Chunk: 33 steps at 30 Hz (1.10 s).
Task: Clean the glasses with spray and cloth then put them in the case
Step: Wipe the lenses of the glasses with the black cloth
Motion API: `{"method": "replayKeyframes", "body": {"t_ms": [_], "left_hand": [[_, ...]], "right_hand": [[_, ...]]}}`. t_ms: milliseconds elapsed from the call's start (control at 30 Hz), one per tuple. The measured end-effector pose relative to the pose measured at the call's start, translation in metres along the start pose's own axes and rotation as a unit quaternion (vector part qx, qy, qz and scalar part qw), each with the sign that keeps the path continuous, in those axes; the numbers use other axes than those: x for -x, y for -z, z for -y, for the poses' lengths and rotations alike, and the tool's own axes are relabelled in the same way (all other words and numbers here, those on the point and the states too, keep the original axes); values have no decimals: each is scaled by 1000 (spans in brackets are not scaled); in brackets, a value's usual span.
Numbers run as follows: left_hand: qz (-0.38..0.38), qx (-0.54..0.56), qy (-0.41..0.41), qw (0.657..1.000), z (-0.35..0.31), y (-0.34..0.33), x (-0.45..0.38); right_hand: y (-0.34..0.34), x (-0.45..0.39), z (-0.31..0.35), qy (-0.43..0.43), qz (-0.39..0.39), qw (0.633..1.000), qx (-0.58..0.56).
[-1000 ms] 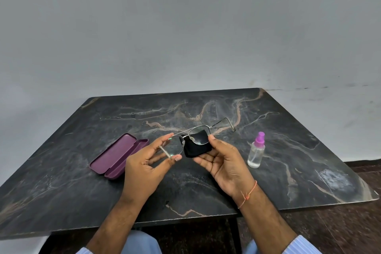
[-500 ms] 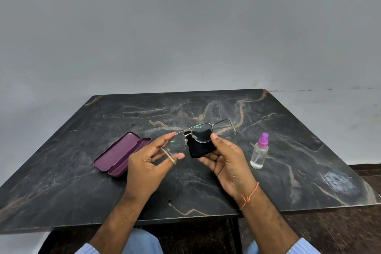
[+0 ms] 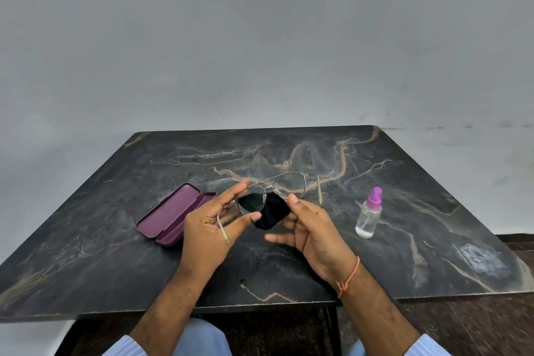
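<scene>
Both hands up over the near-middle of the dark marble table (image 3: pixel 404 170), holding the work between them.

Left hand (image 3: pixel 206 225): closed in a pinch on the glasses (image 3: pixel 271 191), thumb under the left lens rim, index finger on top at the outer corner. That side's temple arm runs down across the palm, w/ its pale tip poking out below the thumb. So the frame sits just above and to the right of the left hand, lifted off the table, lenses roughly facing the camera and tilted a bit, right lens higher and further away.

Right hand (image 3: pixel 312 228): gripping the black cloth (image 3: pixel 271 212), thumb on top at its right edge, fingers curled beneath; little finger sticks out loose toward the left. Cloth is bunched, sits directly under and behind the left lens, showing dark through it, touching the frame near the bridge. Right lens is clear of the cloth, the table's veins visible through it. Right temple arm hangs open on the far right side, pointing down, beside the right thumb but not touching it.

Orange thread bracelet (image 3: pixel 348 276) on the right wrist. Pale blue striped cuffs at the bottom edge.

Purple glasses case (image 3: pixel 173 215) lies open on the table, left of the left hand, partly hidden by it; nothing in the visible part.

Spray bottle (image 3: pixel 369 215), clear w/ purple cap, stands upright to the right of the right hand, apart from it, a little liquid in the bottom.
</scene>
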<state>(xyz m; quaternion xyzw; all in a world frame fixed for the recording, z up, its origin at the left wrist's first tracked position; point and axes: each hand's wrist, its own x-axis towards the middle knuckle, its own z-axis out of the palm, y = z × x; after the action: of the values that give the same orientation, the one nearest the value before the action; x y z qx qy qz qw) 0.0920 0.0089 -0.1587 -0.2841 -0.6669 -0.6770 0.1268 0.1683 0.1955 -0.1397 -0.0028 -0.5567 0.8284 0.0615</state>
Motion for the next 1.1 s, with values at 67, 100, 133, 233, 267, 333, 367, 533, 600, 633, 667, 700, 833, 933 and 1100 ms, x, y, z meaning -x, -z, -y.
{"method": "replayKeyframes", "body": {"t_ms": [67,100,133,233,267,333,367,533,600,633,667,700,833,933,1100], "left_hand": [[8,1,-2,1000,1,0,0],[11,-1,-6,1000,2,0,0],[14,-4,-12,1000,4,1,0],[28,-2,-23,999,4,2,0],[35,2,-24,999,3,1,0],[48,13,-18,999,2,1,-1],[52,23,-11,998,2,0,-2],[58,21,-4,998,5,1,-2],[59,12,-5,998,6,2,-1],[60,8,-3,998,6,3,-1],[60,2,-2,998,6,3,-1],[59,-1,0,998,6,3,0],[67,5,9,998,4,2,0],[75,9,10,997,7,3,-1],[42,35,11,998,15,7,-2]], "right_hand": [[0,-1,-1,-2,13,1000,7],[0,-1,-1,-3,18,1000,9],[0,-2,-1,-4,22,1000,14],[3,-3,-5,-6,43,999,27],[2,-3,-6,-7,50,998,28],[1,-3,-8,-6,59,998,31],[1,-4,-8,-5,61,998,29],[1,-5,-10,13,58,998,32],[2,-6,-10,22,49,998,31],[3,-6,-10,26,47,998,33],[2,-6,-9,31,46,998,34],[3,-6,-9,36,48,998,37],[1,-5,-10,19,48,998,29],[-2,-5,-10,5,55,998,23],[3,-11,-11,1,-49,999,-5]]}}
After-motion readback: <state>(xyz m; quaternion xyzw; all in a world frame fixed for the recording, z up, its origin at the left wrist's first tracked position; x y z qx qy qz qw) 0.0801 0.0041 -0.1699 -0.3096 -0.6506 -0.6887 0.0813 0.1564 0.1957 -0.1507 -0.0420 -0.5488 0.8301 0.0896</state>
